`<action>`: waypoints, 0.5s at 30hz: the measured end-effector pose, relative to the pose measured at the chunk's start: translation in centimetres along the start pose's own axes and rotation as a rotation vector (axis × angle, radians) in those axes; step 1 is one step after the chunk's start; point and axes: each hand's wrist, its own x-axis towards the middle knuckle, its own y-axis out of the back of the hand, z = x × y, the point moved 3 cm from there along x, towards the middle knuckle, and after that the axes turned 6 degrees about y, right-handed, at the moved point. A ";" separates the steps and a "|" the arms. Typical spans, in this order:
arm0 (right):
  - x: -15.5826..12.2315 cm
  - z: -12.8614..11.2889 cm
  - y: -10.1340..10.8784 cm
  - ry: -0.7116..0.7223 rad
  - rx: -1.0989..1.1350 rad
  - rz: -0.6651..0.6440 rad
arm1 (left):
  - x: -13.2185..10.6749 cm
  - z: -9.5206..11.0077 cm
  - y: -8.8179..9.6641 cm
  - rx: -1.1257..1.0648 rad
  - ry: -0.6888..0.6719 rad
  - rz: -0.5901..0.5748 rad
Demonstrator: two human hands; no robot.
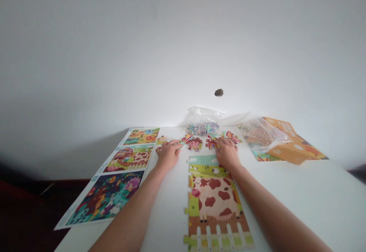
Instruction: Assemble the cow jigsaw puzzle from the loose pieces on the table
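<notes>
A partly joined jigsaw [214, 202] showing a spotted cow behind a white fence lies on the white table [300, 202] between my forearms. Loose puzzle pieces [195, 143] are scattered just beyond it. My left hand [168, 154] rests knuckles up at the left of these pieces, fingers curled around a small light piece at its fingertips. My right hand [226, 152] lies palm down on the loose pieces at the right, fingers bent over a red piece [211, 143].
A long picture sheet [114, 175] with three coloured scenes lies along the table's left edge. Clear plastic bags [203, 124] of pieces sit at the back by the white wall. An orange puzzle box [288, 145] with a plastic bag across it stands at the back right.
</notes>
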 end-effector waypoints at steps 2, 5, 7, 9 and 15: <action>0.0 -0.5 -0.1 0.081 0.030 -0.030 | -0.3 0.7 0.1 -0.014 -0.097 -0.009; -0.1 -0.7 0.0 0.083 0.046 -0.018 | -1.0 1.7 -0.2 -0.038 -0.244 -0.076; -0.1 -0.4 0.2 0.016 0.026 0.028 | -1.3 2.1 -0.5 -0.043 -0.267 -0.119; 0.0 0.0 0.3 -0.039 0.001 0.065 | -1.3 2.2 -0.7 -0.042 -0.247 -0.126; 0.0 -0.2 0.0 0.042 0.023 0.010 | -1.3 2.4 0.1 -0.050 -0.190 -0.050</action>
